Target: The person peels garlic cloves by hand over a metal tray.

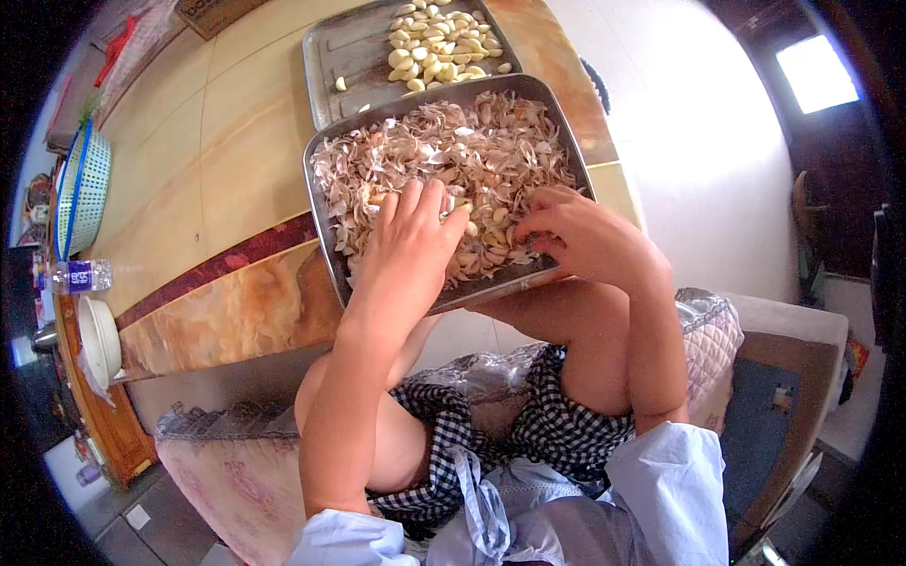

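Note:
A metal tray (324,236) full of dry garlic skins (425,141) sits at the table's near edge, with some garlic cloves (500,217) among the skins. My left hand (415,231) lies over the middle of the skins, fingers stretched forward and thumb apart. At the tray's right side, my right hand (590,236) has bent, parted fingers reaching into the skins. Both sets of fingertips are partly hidden, and I see nothing gripped in either hand. Just behind, a second metal tray (349,57) holds many peeled garlic cloves (439,45).
The stone-patterned table (255,141) extends to the left. On that side are a plastic basket (87,193), a labelled bottle (83,275) and a white bowl (100,338). A cardboard box (212,14) stands at the back. The sofa (222,472) is beneath me.

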`<state>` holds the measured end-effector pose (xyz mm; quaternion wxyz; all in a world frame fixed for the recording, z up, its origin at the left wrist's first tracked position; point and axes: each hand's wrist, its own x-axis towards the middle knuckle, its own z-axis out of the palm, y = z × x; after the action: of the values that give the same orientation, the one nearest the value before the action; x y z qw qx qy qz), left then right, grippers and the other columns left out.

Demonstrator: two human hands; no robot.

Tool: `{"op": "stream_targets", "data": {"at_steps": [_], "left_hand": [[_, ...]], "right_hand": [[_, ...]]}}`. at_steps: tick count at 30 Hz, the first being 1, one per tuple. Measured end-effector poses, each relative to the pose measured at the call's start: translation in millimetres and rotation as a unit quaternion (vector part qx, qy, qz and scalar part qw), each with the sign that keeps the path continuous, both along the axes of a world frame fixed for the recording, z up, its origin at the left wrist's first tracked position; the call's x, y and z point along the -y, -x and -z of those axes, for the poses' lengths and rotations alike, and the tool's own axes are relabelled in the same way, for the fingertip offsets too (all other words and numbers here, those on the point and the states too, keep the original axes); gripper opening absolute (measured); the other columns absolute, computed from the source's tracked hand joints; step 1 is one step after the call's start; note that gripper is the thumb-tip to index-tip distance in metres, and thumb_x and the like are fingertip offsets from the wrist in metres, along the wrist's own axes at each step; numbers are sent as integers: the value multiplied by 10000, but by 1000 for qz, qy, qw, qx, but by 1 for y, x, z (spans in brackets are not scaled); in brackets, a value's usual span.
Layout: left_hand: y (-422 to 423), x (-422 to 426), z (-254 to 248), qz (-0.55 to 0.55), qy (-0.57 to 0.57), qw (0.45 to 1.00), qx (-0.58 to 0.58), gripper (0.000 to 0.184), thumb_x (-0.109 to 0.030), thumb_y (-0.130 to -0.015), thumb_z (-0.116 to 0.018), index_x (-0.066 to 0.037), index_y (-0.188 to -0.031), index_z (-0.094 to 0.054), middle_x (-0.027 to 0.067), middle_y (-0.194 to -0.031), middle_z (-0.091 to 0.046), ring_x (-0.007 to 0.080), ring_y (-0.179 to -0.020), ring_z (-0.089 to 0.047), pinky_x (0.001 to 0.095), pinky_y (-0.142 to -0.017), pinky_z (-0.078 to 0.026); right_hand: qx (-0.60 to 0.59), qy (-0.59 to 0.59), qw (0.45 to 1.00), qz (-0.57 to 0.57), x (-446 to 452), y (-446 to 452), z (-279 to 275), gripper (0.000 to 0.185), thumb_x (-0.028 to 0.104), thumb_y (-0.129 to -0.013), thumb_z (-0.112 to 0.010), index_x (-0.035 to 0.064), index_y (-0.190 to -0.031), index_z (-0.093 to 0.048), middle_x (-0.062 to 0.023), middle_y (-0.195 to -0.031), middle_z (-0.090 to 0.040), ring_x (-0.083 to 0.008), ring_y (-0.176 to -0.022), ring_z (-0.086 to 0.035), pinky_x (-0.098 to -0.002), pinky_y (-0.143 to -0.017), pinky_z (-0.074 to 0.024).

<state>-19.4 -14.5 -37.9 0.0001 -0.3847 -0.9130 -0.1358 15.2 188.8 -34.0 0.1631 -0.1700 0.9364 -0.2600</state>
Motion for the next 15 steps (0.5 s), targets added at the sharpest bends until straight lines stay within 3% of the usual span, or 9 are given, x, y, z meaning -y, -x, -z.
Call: {"op": "stream_targets", "data": {"at_steps": [7, 15], "left_hand": [[1, -1, -1, 3, 10, 1000, 4, 178, -85, -709, -587, -54, -881, -551, 75, -936, -455, 228, -925, -425, 342, -817, -342], [1, -2, -2, 24, -9, 999, 22, 130, -72, -716, -562, -40, -840, -545, 81, -914, -466, 237, -907, -435, 346, -807, -349]], "right_hand": [[18, -20, 997, -66, 4, 7, 0, 173, 155, -681, -601, 43, -813, -604, -122, -875, -522, -279, -919, -476, -359, -827, -363], [12, -31, 998, -45, 14, 8, 12, 150, 141, -669, -601, 14, -748, -588, -132, -853, -525, -287, -901, -481, -344, -813, -375]]}}
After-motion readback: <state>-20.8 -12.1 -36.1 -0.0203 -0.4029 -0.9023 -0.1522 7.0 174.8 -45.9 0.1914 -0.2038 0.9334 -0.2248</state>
